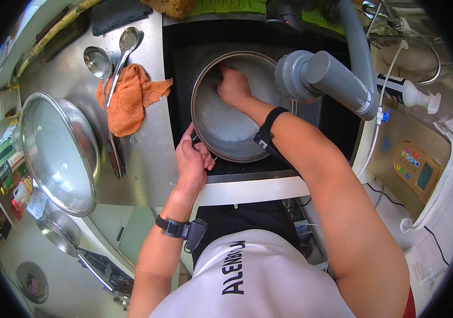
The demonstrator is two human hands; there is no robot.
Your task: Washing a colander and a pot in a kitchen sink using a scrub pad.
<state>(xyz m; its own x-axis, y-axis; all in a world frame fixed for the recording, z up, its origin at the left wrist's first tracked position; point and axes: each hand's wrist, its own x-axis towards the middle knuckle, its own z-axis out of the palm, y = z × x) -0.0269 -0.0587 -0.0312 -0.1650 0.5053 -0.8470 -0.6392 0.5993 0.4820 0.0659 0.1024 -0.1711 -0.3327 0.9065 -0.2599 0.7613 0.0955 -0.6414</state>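
Note:
A round metal pan [226, 119] stands in the dark sink [179, 51], with cloudy, whitish liquid over its bottom. My left hand [192, 153] grips its near-left edge, one finger stretched along the outer wall and the others curled by the rim. Inside the pan, my right hand [234, 85] is bent down against the far-left wall, fingers curled. Something dark shows by those fingertips; whether it is a held scrubber or shadow is unclear. The right forearm crosses over the pan's near-right rim.
Left on the steel counter [147, 167] lie an orange cloth [129, 107], a ladle [98, 61] and a serving spoon [129, 39]. A metal basin [57, 147] of cloudy liquid is farther left. A grey drain pipe [330, 77] overhangs the pan's right side. A spray bottle [401, 91] lies right.

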